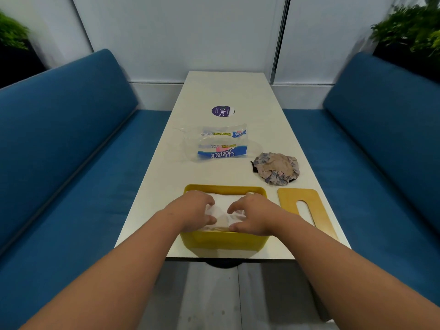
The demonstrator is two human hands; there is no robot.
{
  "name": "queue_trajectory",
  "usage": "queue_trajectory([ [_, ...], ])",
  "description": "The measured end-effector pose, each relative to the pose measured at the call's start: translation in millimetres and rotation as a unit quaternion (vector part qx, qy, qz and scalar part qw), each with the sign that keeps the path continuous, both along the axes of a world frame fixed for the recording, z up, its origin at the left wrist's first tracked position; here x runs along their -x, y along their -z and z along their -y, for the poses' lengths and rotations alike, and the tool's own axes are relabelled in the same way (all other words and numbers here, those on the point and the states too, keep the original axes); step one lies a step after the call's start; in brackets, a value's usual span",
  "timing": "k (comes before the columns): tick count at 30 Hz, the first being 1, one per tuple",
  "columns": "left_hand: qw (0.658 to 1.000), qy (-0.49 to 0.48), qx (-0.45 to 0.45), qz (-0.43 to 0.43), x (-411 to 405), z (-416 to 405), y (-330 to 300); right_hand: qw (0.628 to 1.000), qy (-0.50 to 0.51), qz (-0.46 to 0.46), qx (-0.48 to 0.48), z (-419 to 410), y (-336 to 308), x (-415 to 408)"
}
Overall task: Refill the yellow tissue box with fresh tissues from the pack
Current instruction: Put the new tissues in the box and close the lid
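1. I am reaching my left hand (194, 211) into the open box, its fingers curling down onto the stack of white tissues (223, 206) and gripping the top sheet.
2. My right hand (252, 216) is doing the same from the other side, fingers and thumb bent and pinching that rumpled top sheet, the two hands near each other.
3. The tissues are lying inside the yellow rectangular plastic tissue box (223, 241), which is sitting at the near edge of the long white table (266, 115).
4. The flat yellow lid with its long slot (302, 210) is lying just right of the box.
5. Beyond it a crumpled patterned cloth bundle (277, 169) is resting.
6. The clear, blue-printed plastic tissue pack (219, 145) is lying farther up, looking flattened.
7. Blue upholstered benches (71, 139) are flanking the table.
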State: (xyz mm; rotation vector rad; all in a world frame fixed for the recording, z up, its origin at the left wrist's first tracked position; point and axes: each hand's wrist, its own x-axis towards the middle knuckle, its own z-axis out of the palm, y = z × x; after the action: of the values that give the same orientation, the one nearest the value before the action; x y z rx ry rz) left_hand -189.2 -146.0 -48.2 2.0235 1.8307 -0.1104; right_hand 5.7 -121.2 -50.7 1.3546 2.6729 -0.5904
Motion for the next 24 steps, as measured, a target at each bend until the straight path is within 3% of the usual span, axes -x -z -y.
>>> queue_trajectory([
  [9,1.0,0.03,0.005,0.008,-3,-1,-4,0.998,0.032,-0.054,-0.008,-5,1,-8],
  [13,0.998,0.045,-0.034,0.006,-5,-3,-5,0.995,0.062,-0.079,0.002,-6,3,-10],
  [24,0.998,-0.046,-0.047,0.007,2,-11,0,0.99,0.133,-0.041,-0.002,-18,5,2],
])
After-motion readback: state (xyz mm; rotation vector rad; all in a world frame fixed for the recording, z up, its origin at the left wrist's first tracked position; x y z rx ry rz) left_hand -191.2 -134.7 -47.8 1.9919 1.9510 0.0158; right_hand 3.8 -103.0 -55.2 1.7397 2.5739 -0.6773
